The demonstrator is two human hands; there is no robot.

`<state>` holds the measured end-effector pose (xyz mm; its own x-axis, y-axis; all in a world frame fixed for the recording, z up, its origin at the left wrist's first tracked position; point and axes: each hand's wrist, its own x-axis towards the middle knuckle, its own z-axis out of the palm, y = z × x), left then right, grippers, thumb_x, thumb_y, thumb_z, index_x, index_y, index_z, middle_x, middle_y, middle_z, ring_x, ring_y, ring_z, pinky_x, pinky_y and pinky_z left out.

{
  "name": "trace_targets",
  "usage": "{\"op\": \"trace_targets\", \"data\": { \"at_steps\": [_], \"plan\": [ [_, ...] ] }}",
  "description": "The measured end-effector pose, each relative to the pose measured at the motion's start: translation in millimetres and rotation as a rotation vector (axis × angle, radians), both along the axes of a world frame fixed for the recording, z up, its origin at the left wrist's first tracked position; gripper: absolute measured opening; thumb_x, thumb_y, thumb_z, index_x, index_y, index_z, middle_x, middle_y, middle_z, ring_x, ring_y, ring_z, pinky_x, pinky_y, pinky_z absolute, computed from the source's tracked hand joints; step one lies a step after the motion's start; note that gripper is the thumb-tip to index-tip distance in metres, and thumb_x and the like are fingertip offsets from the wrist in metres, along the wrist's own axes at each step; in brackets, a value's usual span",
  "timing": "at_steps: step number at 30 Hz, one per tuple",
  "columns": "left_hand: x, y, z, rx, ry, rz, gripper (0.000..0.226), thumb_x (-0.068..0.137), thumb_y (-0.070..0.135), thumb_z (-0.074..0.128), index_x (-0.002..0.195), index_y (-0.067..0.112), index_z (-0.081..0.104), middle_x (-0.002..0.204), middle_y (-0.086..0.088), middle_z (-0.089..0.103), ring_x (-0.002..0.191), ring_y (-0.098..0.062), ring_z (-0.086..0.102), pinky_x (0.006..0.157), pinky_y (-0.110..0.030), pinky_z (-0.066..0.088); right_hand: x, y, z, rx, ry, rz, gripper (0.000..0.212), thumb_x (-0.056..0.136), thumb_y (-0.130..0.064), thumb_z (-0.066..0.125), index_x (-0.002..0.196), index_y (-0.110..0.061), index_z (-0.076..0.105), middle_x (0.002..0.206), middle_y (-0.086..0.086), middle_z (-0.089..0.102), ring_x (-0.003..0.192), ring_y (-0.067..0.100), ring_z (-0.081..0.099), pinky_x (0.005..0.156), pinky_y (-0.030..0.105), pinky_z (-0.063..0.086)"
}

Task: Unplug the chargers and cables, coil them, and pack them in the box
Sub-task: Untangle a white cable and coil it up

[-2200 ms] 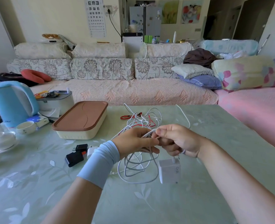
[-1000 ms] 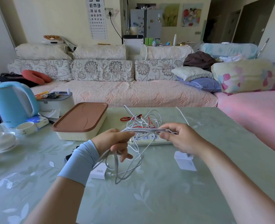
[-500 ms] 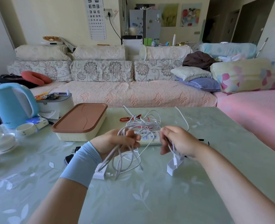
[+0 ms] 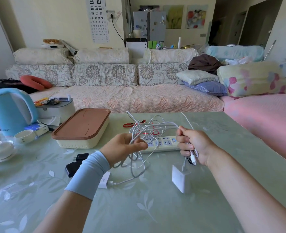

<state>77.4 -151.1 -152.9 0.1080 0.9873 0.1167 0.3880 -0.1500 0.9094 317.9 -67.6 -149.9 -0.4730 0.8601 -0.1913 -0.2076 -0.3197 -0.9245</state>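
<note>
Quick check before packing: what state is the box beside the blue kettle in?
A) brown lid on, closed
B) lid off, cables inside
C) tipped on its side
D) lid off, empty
A: the brown lid lies flat on the cream box, and the white cables are outside it, gripped by the left hand and the right hand.

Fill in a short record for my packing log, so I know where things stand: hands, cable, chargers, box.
left hand: holds loose loops of the white cable
right hand: grips the same cable in a fist
white charger: tilted, on its lead below the right hand
second charger: lies on the table by the left sleeve
power strip: on the table behind the hands
box: lid on, left of the strip
</note>
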Motion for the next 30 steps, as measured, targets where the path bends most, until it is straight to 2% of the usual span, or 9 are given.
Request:
{"op": "trace_targets", "data": {
  "at_steps": [2,4,7,11,15,18,21,25,30],
  "plan": [
    [9.8,0.0,4.9,0.051,-0.038,0.085,0.018,0.088,0.012,0.068,0.084,-0.001,0.056,0.09,-0.002,0.076,0.083,-0.011,0.072,0.071,-0.017,0.05,-3.1,-0.3,-0.4,0.016,-0.031,-0.023,0.032,0.105,-0.028,0.038,0.075,-0.02,0.045,0.05,-0.009,0.024,0.031,0.005,0.021,0.035,0.018,0.025],
    [21.0,-0.3,7.3,0.029,-0.257,0.13,0.019,0.094,0.003,0.056,0.08,0.008,0.045,0.081,-0.009,0.074,0.063,-0.022,0.071,0.061,-0.026,0.057,-5.6,-0.8,-0.8,0.036,-0.066,-0.031,0.031,0.105,-0.029,0.039,0.077,-0.02,0.047,0.051,-0.009,0.026,0.031,0.005,0.023,0.035,0.021,0.032],
    [28.5,0.0,6.7,-0.062,-0.514,0.134,0.019,0.099,0.015,0.049,0.082,0.011,0.045,0.059,-0.005,0.057,0.034,-0.015,0.047,0.049,-0.031,0.055,-5.2,-1.2,-1.8,0.077,-0.092,-0.033,0.029,0.105,-0.029,0.039,0.079,-0.019,0.047,0.054,-0.006,0.029,0.032,0.007,0.025,0.037,0.024,0.038],
    [27.1,6.5,6.4,-0.312,-1.091,-0.045,0.024,0.1,0.031,0.043,0.078,0.022,0.043,0.049,0.008,0.026,0.032,-0.003,0.017,0.027,-0.014,0.026,-7.2,-6.4,-1.7,0.235,-0.125,0.012,0.025,0.102,-0.033,0.045,0.083,-0.016,0.049,0.057,-0.004,0.032,0.035,0.008,0.026,0.038,0.023,0.034],
    [34.3,19.2,-4.7,-0.401,-1.582,-0.265,0.03,0.102,0.031,0.036,0.078,0.016,0.044,0.052,0.008,0.017,0.037,-0.005,0.014,0.027,-0.02,0.028,-23.3,-23.5,-1.3,0.499,-0.3,0.101,0.037,0.078,-0.045,0.073,0.094,-0.013,0.062,0.059,-0.012,0.059,0.041,0.01,0.04,0.043,0.024,0.033],
    [34.7,26.3,-13.1,-0.444,-1.85,-0.426,0.035,0.103,0.034,0.034,0.078,0.011,0.043,0.051,0.005,0.024,0.036,-0.009,0.024,0.031,-0.027,0.033,-33.8,-29.8,-4.4,0.626,-0.398,0.203,0.058,0.06,-0.047,0.088,0.107,-0.018,0.071,0.097,-0.009,0.076,0.093,0.01,0.07,0.085,0.026,0.053],
    [34.9,26.3,-15.4,-0.383,-1.917,-0.383,0.032,0.101,0.032,0.038,0.076,0.012,0.041,0.046,0.001,0.029,0.036,-0.009,0.024,0.03,-0.026,0.033,-42.8,-39.8,-11.0,0.7,-0.556,0.304,0.06,0.052,-0.049,0.09,0.098,-0.016,0.072,0.094,-0.003,0.076,0.092,0.007,0.067,0.09,0.038,0.053],
    [32.8,20.4,-8.5,-0.296,-2.008,-0.192,0.045,0.102,0.039,0.038,0.065,0.013,0.038,0.042,-0.002,0.033,0.027,-0.014,0.03,0.026,-0.024,0.031,-51.3,-50.9,-7.9,0.685,-0.539,0.35,0.017,0.071,-0.026,0.086,0.076,-0.018,0.071,0.069,-0.008,0.069,0.065,0.001,0.059,0.066,0.018,0.046],
    [32.6,18.4,-1.0,-0.212,-1.959,0.073,0.045,0.102,0.037,0.037,0.064,0.015,0.038,0.043,0.004,0.03,0.027,-0.009,0.028,0.027,-0.019,0.029,-60.7,-54.1,-12.3,0.698,-0.666,0.386,0.019,0.077,-0.03,0.063,0.079,-0.014,0.072,0.073,0.0,0.075,0.079,0.011,0.069,0.087,0.034,0.053]
  ]
}}
